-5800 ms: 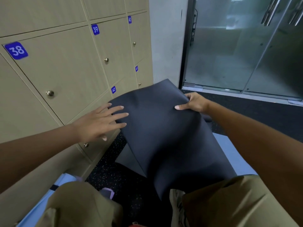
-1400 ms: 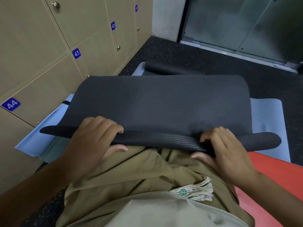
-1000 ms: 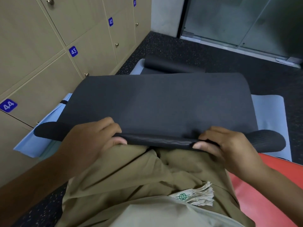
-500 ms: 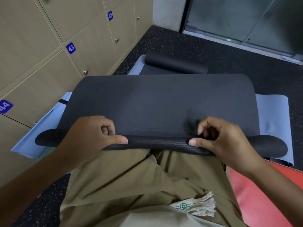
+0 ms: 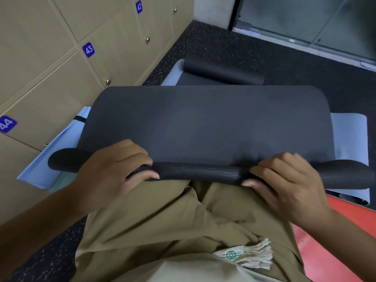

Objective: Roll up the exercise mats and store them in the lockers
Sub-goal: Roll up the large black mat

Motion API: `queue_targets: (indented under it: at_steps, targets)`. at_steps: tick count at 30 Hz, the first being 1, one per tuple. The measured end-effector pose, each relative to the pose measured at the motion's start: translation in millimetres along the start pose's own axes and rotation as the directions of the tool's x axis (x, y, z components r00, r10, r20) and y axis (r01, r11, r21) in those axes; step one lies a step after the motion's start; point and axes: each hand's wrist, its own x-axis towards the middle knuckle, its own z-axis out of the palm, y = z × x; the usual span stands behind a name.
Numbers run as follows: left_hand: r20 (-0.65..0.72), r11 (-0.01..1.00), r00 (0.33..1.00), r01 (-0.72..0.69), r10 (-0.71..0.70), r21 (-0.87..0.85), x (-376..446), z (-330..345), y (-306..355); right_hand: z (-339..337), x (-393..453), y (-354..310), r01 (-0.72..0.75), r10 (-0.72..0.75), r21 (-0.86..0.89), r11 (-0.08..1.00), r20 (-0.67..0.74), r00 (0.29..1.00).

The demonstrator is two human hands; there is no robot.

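The lockers fill the left side, a wall of flat beige doors with a matte wood-like surface, thin grooves between them, small round brass knobs and blue square number plates 42, 43 and 44. The floor is dark rubber with many pale speckles, and it meets a glass door with a metal frame at the top right.

The black mat is the biggest loose thing. It lies across the person's lap and spreads forward as a wide, smooth, matte sheet with rounded far corners. Its near edge is turned over into a thin tight roll, and this roll shows fine wavy ribs on the underside. The two ends of the roll stick out beyond the hands.

Under it lies a light blue mat, flat and smooth, visible on both sides. Farther away a second dark mat is partly rolled into a soft cylinder on the blue one. A red mat shows at the lower right.

The olive trousers are creased cotton-like fabric.

The left hand grips the rolled edge, fingers curled over the top and thumb below. The right hand grips it the same way
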Motion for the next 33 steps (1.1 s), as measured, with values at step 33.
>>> queue_targets:
  at_steps: [33]
  targets:
    - [0.112, 0.985, 0.988, 0.118, -0.104, -0.127, 58, -5, -18, 8, 71, 58, -0.700, 0.318, 0.471, 0.536, 0.656, 0.685]
